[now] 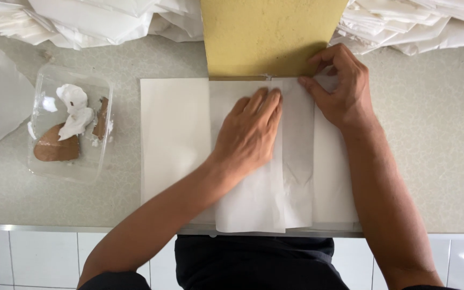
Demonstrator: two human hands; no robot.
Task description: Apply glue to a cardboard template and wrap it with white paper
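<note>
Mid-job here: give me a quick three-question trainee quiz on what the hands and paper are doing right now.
1. True or false: the left hand lies flat on the folded white paper.
2. What does the right hand pinch? A) the paper's top edge beside the yellow board B) the plastic tray C) nothing
3. Which side of the paper is the plastic tray with white paste on?

Key: 1 true; 2 A; 3 the left.

Head camera looks straight down, close over the counter (pixel 436 134)
</note>
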